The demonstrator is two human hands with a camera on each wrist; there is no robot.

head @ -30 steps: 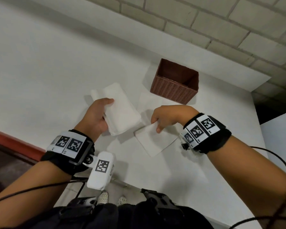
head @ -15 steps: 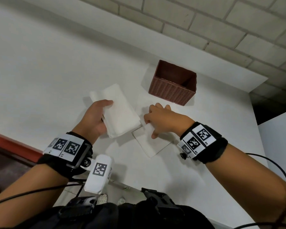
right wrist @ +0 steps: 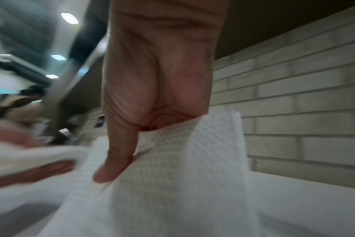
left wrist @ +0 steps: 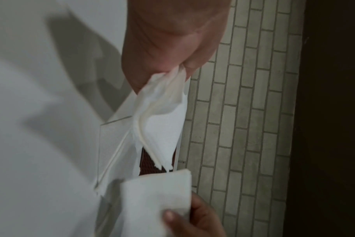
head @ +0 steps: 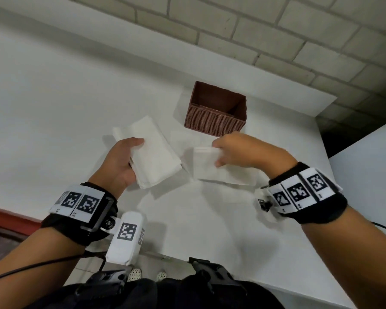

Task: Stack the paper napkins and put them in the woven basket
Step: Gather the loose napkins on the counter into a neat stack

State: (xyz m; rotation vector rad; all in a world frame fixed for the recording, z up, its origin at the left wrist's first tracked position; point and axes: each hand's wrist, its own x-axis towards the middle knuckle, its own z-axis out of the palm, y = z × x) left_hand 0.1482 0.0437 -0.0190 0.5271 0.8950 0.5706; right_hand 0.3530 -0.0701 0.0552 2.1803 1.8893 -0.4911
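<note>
L hand grips the napkin stack, R hand pinches a single napkin near the basket, prob to add on top.

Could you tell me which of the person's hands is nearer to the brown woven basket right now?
Right. The right hand, pinching a single white paper napkin, sits just in front of the brown woven basket. The left hand, gripping the napkin stack, is farther off to its left.

Left hand grips with thumb on top; right hand pinches, fingers seemingly curled under.
</note>
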